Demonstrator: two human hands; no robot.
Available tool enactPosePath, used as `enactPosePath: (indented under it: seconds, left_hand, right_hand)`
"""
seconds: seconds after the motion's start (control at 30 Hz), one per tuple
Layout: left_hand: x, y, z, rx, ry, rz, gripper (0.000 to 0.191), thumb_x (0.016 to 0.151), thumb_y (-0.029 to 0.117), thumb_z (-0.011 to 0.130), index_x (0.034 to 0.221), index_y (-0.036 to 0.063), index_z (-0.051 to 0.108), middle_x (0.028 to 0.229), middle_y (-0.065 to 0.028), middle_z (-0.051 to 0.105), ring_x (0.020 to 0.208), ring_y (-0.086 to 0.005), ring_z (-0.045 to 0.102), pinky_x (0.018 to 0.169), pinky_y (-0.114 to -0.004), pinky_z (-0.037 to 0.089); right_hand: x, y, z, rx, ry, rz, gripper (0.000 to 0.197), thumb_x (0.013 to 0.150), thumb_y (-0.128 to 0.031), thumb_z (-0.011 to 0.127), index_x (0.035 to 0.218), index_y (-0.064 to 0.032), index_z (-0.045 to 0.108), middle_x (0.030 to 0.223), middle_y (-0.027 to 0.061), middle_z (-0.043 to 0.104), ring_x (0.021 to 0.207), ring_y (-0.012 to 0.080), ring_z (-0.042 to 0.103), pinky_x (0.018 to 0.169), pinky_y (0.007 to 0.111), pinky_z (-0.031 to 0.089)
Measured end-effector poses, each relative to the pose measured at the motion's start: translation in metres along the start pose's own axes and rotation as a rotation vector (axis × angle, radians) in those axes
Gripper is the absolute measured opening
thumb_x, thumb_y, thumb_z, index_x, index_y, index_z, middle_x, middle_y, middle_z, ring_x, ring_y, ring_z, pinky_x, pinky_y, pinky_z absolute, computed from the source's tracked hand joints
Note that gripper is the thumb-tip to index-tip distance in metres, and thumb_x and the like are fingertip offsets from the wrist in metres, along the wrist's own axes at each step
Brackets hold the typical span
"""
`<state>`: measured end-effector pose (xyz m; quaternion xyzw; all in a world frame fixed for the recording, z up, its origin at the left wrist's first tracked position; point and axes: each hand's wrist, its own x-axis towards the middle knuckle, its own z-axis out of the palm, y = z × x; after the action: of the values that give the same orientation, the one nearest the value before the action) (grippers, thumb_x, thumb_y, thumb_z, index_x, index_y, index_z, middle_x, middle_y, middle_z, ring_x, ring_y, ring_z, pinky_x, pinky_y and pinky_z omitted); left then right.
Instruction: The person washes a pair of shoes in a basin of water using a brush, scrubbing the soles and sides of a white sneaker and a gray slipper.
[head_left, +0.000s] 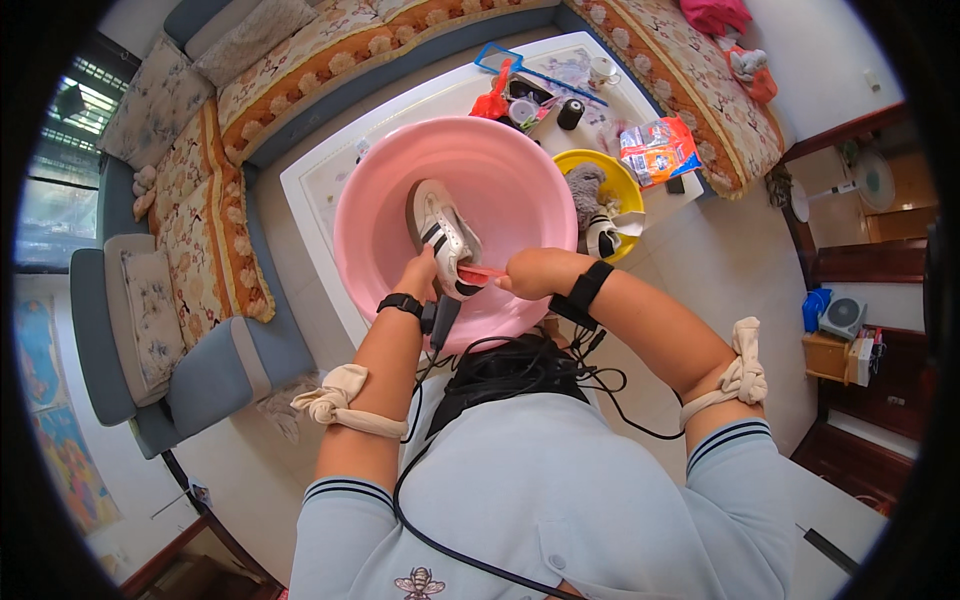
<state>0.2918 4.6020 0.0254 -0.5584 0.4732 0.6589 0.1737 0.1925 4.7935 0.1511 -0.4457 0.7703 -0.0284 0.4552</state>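
Note:
My left hand (421, 271) grips a white sneaker (437, 217) with dark side stripes by its side near the heel, over the pink plastic basin (360, 225). The sneaker's toe points away from me and its brown sole edge faces left. In my right hand (529, 271) is the handle of a reddish-pink brush (472, 274), its head against the sneaker's heel. My left fingers are partly hidden behind the shoe. Right of the basin, a yellow basin (636, 199) holds another white shoe (602, 236) with dark stripes and a grey fluffy item (585, 191).
The basins rest on a white table (304, 180). Beyond them lie a blue-framed fly swatter (555, 79), a red plastic bag (493, 97), a dark bottle (571, 114), a cup (602, 71) and an orange packet (660, 152). Black cables (525, 360) cross my lap. A sofa (360, 45) borders the table.

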Motion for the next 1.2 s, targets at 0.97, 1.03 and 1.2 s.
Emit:
enactPosePath:
  seconds: [0.97,1.03,1.2]
  left_hand:
    - [-0.061,0.023,0.004,-0.37,-0.299,-0.005,0.067,0.09,0.068,0.021,0.122,0.0165,0.049,0.11,-0.0098,0.058,0.101,-0.0256,0.053,0.08,-0.048,0.045]
    - [-0.061,0.024,-0.012,-0.459,-0.301,-0.08,0.066,0.091,0.068,0.02,0.121,0.0171,0.049,0.109,-0.0086,0.059,0.1,-0.025,0.053,0.08,-0.047,0.045]
    - [-0.069,0.025,0.0,-0.48,-0.343,-0.028,0.061,0.093,0.063,0.025,0.127,0.0181,0.046,0.12,-0.0094,0.053,0.107,-0.0275,0.051,0.086,-0.048,0.045]
  right_hand:
    - [0.1,0.014,0.011,-0.001,0.392,-0.189,0.031,0.089,-0.02,0.047,0.111,0.0001,0.058,0.098,0.0259,0.062,0.089,0.0403,0.061,0.077,0.045,0.049]
    - [0.067,-0.006,0.011,0.234,0.327,-0.193,0.032,0.093,-0.021,0.044,0.114,-0.0003,0.057,0.102,0.0271,0.061,0.094,0.0395,0.06,0.082,0.044,0.047]
    - [0.125,0.017,-0.004,0.162,0.651,-0.343,0.023,0.085,-0.016,0.05,0.087,-0.0019,0.068,0.085,0.0199,0.065,0.074,0.0319,0.064,0.069,0.04,0.05]
